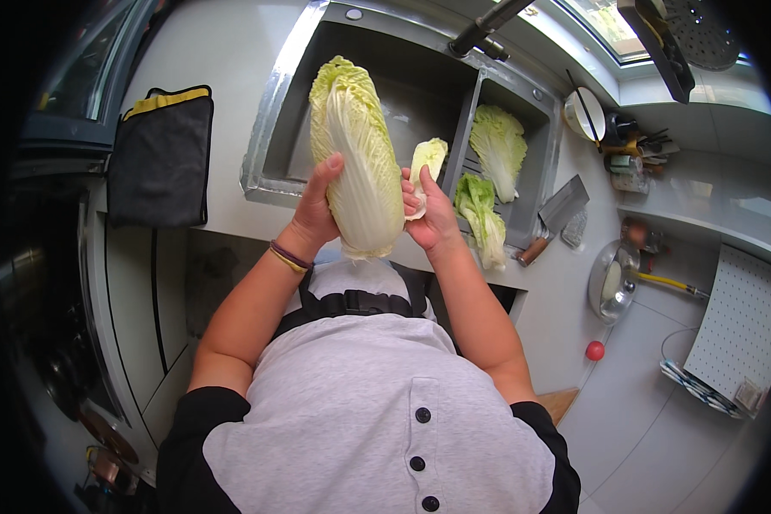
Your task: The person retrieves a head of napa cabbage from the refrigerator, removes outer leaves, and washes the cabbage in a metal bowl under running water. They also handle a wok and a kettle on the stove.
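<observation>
A whole napa cabbage (360, 154) is held up in front of me, its pale base towards my body and its leafy top over the sink's large basin (295, 148). My left hand (321, 202) grips its lower left side, thumb on top. At its right side, my right hand (427, 215) holds a small loose cabbage leaf (429, 157) between thumb and fingers. In the narrower basin (540, 135) to the right rests a detached cabbage leaf (498, 148). A crumpled leaf (482, 218) lies closer to me, across that basin's front rim.
A cleaver (556, 212) with a wooden handle lies right of the sink, beside a clear plastic-looking item (575, 228). A dark faucet (482, 32) arches over the back. Left on the counter is a folded dark cloth (160, 160). A metal bowl (613, 283) stands farther right.
</observation>
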The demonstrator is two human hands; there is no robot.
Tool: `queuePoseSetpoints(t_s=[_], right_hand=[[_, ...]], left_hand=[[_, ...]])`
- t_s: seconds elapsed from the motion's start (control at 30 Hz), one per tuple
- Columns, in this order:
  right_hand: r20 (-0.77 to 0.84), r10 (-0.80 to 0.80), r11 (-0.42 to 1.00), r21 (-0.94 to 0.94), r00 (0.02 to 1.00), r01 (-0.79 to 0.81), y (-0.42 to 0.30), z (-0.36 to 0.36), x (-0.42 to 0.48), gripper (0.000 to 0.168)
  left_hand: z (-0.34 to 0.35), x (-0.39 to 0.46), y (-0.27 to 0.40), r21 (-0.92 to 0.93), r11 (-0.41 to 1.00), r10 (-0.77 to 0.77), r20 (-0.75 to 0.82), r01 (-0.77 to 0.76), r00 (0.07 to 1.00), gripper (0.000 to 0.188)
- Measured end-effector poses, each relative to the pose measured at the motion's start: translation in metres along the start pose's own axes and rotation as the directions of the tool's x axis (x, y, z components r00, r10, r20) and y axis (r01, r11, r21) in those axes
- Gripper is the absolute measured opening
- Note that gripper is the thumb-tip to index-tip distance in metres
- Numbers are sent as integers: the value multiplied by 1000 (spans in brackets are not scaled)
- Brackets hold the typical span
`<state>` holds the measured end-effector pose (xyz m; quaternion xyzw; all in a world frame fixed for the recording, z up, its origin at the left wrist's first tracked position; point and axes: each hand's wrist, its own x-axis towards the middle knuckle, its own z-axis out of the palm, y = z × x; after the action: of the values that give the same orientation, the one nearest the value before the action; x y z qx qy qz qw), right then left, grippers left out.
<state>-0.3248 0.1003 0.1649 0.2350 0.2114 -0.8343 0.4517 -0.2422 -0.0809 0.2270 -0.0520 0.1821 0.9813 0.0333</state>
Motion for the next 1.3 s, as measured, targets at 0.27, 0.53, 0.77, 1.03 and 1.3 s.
queuePoseSetpoints(t_s=[0.27,0.53,0.77,1.03,1.3], right_hand=[[200,-227,706,-641,953,303,21,46,-28,58],[177,-570,585,-598,802,548,33,46,-15,46],[143,-457,693,-561,878,452,30,52,-20,40],[123,-370,718,-591,921,368,24,55,-26,44],[188,-162,761,-602,969,244,19,50,-24,61]], left_hand=[[-23,9,-13,329,939,142,-113,-97,983,71],[-20,12,-33,661,735,374,-209,-151,904,84],[-23,11,-30,502,854,295,-246,-139,924,79],[-27,6,-24,285,949,205,-246,-132,947,68],[-36,5,-21,118,993,45,-118,-31,992,64]])
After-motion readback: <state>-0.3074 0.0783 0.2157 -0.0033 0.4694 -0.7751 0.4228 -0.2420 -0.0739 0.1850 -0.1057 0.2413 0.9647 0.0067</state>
